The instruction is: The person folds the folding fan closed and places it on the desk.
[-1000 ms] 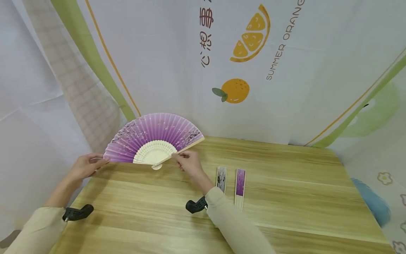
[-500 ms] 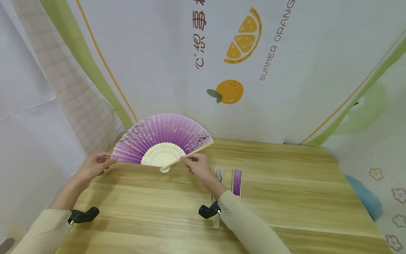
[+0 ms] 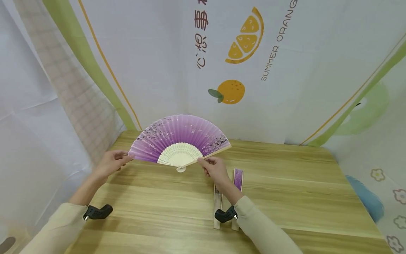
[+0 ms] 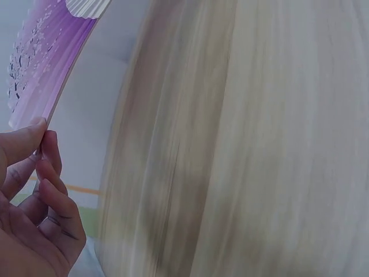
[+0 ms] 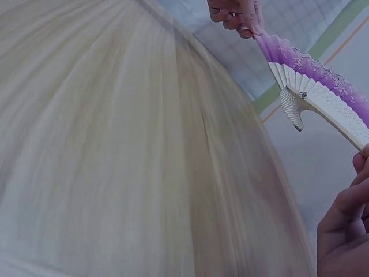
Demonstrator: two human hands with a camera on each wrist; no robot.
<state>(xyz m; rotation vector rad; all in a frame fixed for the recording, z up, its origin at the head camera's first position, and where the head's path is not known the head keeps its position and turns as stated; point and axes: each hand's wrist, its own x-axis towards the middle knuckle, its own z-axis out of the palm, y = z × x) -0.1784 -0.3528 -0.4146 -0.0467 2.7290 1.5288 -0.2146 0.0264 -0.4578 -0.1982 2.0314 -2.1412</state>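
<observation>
Spread wide in the head view is a purple folding fan (image 3: 177, 132) with dark branch and blossom prints and pale pierced ribs. My left hand (image 3: 111, 163) pinches its outer left corner between thumb and fingers, as the left wrist view also shows. On the other side, my right hand (image 3: 216, 170) pinches the right guard stick close to the rivet. The fan is held up, its rivet end toward me. Under my right forearm lie two folded fans, a grey one (image 3: 217, 201) partly covered and a purple one (image 3: 238, 179).
A wood-grain table (image 3: 152, 208) spreads beneath the hands. White cloth (image 3: 165, 53) printed with oranges and lettering hangs behind it, and more cloth flanks both sides. A black wrist mount (image 3: 99, 212) sits at the left cuff, with another (image 3: 225, 214) at the right.
Both hands have carried the spread fan to the right. My right forearm now covers more of the folded grey fan. The head view has shifted slightly.
</observation>
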